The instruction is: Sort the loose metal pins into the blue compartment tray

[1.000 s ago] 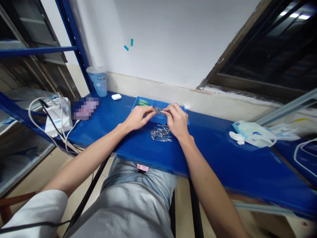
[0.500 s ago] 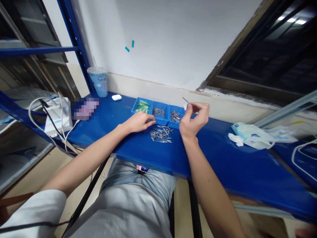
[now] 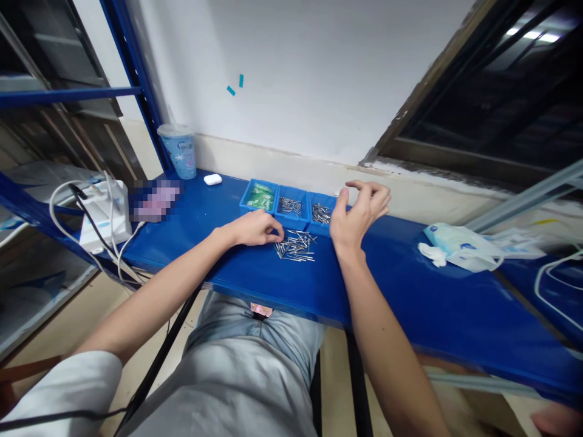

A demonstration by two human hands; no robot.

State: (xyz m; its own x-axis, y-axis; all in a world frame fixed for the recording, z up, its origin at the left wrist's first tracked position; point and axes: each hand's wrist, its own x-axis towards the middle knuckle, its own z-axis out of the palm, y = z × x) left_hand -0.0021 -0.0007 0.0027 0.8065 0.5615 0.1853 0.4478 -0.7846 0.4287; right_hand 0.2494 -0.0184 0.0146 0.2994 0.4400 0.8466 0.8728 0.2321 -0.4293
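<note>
My left hand (image 3: pixel 259 228) rests at the left edge of a loose pile of thin metal pins (image 3: pixel 298 247) on the blue tabletop. Its thumb and fingers are curled together at the pins; what they pinch, if anything, is too small to make out. Raised beside the right-hand tray, my right hand (image 3: pixel 357 215) has its thumb and fingers apart, with nothing visible in them. Three joined blue trays stand behind the pile: the left tray (image 3: pixel 243 197) holds small green packets, the middle tray (image 3: pixel 291 223) and right tray (image 3: pixel 322 229) hold metal pins. My right hand partly hides the right tray.
A lidded blue cup (image 3: pixel 180 152) and a white earbud case (image 3: pixel 212 179) stand at the back left. Further left is a white power strip (image 3: pixel 107 215) with cables. A tissue pack (image 3: pixel 460 246) lies on the right. A wall and window rise behind the table (image 3: pixel 273 285).
My right hand has opened, and the thin metal pin it held up is no longer visible. My left hand has shifted slightly toward me, its fingers curling at the pile.
</note>
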